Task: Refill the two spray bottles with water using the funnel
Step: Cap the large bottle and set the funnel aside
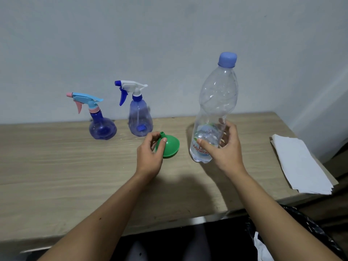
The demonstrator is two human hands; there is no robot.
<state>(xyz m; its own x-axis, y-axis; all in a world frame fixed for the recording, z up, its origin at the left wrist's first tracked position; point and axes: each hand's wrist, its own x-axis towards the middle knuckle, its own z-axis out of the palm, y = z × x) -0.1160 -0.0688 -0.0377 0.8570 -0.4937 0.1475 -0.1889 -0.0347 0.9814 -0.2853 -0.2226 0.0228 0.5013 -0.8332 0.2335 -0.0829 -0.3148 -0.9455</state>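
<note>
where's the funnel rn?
Head view, centre of the table: the green funnel lies wide end down, spout up, held by the left hand, between the white-topped spray bottle and the water bottle.

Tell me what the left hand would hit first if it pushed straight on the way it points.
Past the green funnel the left hand pinches, probably the white-topped spray bottle; depth is uncertain.

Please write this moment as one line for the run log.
left hand: holds funnel | right hand: grips water bottle, capped | spray bottles: closed, untouched
</note>
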